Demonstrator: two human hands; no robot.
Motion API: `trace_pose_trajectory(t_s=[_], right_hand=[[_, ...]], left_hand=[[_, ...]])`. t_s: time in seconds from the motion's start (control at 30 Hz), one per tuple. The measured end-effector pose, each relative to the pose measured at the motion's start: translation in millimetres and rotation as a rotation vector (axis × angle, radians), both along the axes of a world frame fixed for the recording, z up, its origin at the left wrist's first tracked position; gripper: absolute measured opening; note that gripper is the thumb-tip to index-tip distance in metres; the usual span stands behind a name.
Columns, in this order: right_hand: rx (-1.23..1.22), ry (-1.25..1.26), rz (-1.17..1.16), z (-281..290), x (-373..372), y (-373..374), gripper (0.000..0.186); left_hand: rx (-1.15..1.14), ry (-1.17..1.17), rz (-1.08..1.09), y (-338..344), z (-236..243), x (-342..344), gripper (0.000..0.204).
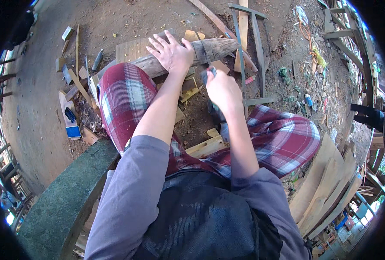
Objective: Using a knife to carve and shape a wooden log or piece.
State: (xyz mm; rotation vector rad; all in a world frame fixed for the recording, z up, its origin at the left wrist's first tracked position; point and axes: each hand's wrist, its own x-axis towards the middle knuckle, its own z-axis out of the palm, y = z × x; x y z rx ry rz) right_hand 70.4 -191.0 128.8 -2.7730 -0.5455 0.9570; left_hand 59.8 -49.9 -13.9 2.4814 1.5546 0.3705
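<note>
Nearest the lens: grey short sleeves and a dark apron front, both forearms running up and away from the lower edge. Knees in red plaid trousers (127,102) spread to either side; person seated on a grey concrete ledge (71,195).

Left arm extended nearly straight. Left hand (171,53) lies flat, fingers splayed wide, palm pressed down on a rough round log (209,50) that lies across the ground in front of the knees. Holding nothing, just bearing on the wood.

Right arm bent at the elbow, forearm angled inward. Right hand (222,89) closed in a fist around the handle of a thin-bladed tool (203,47); the blade rises from the fist and crosses the log just right of the left hand. Handle mostly hidden by the fingers.

Right of the log, a wooden frame saw (255,56) lies on the dirt. Left of the knees, offcuts and hand tools scattered, with a blue-ended block (73,131). Stacked planks (326,182) at right.
</note>
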Motion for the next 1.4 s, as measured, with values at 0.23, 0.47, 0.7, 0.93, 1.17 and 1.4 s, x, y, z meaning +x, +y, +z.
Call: trace_pose_trajectory(t_s=[0.23,0.47,0.7,0.93,1.17,1.4], right_hand=[[-0.071,0.048,-0.03,23,-13,-15,0.041],[0.055,-0.016,0.014,-26,24,26,0.045],[-0.067,0.037,-0.028,33,-22,-30,0.039],[0.055,0.012,-0.039,-33,24,18,0.044],[0.013,0.022,-0.026,8,-11,-15,0.043],[-0.012,0.044,-0.05,7,4,-40,0.044]], left_hand=[[0.009,0.001,-0.02,1,0,-7,0.066],[-0.036,-0.002,-0.029,-7,0,-2,0.061],[-0.013,0.011,-0.013,-1,1,-5,0.06],[-0.036,0.012,-0.036,-6,6,2,0.058],[-0.074,0.011,0.004,0,4,-5,0.057],[-0.07,-0.002,-0.02,-5,0,0,0.056]])
